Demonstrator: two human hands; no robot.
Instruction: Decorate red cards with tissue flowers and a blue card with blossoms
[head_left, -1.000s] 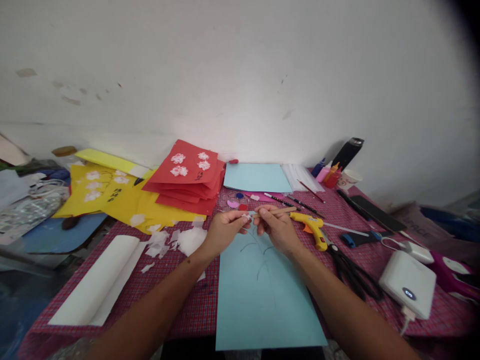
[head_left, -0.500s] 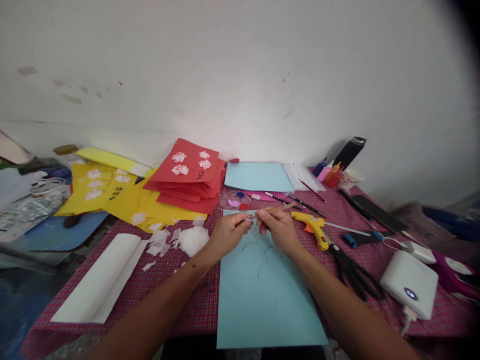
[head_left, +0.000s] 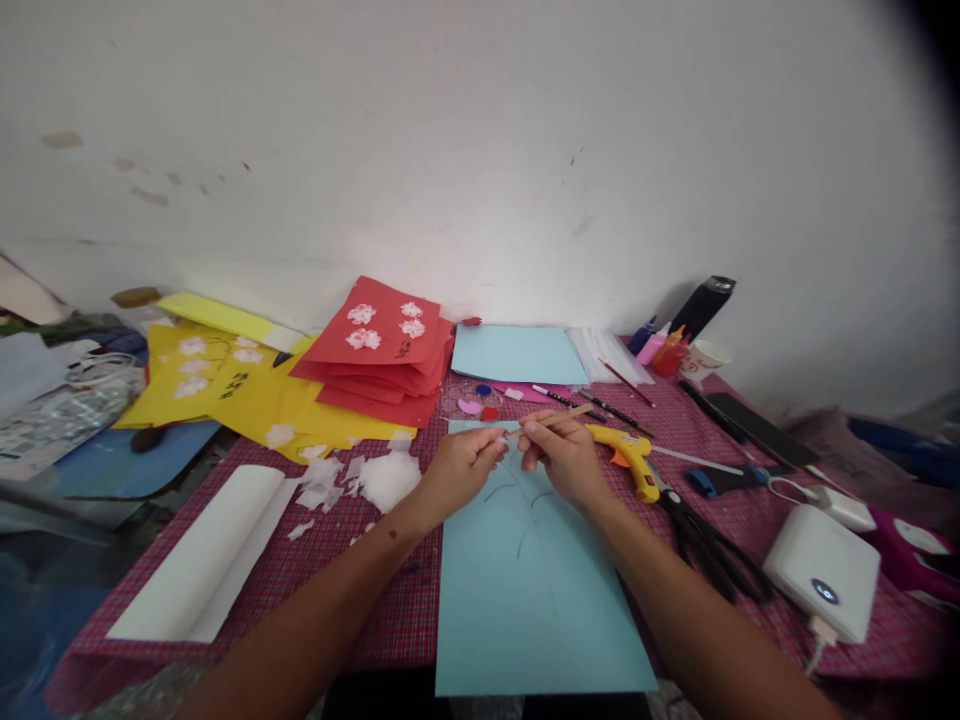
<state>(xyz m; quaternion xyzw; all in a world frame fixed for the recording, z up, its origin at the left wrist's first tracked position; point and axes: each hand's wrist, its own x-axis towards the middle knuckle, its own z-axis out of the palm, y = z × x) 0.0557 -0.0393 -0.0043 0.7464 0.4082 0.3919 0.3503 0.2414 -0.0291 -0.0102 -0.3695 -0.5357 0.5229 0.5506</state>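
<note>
Over the top of a light blue sheet (head_left: 525,620) with thin dark curved lines on it, my two hands meet. My right hand (head_left: 566,455) is closed on a thin wooden stick (head_left: 574,412), whose left end points at the fingertips of my left hand. My left hand (head_left: 469,465) is pinched shut at that end; a tiny pale bit shows at its fingertips, too small to name. Just right of my right hand lies a yellow hot glue gun (head_left: 634,460). Torn white paper and a white fluffy wad (head_left: 390,480) lie left of my left hand.
Red cards (head_left: 375,345) and yellow sheets (head_left: 255,395) with blossoms lie at the back left. Light blue sheets (head_left: 517,355), paint bottles (head_left: 671,350) and a black flask (head_left: 705,305) stand behind. Black scissors (head_left: 705,545) and a white power bank (head_left: 821,570) lie right; folded white paper (head_left: 199,555) left.
The stick has turned slightly in my right hand, and its left end now shows between the two hands. The whole view has shifted a little; my left hand stays pinched.
</note>
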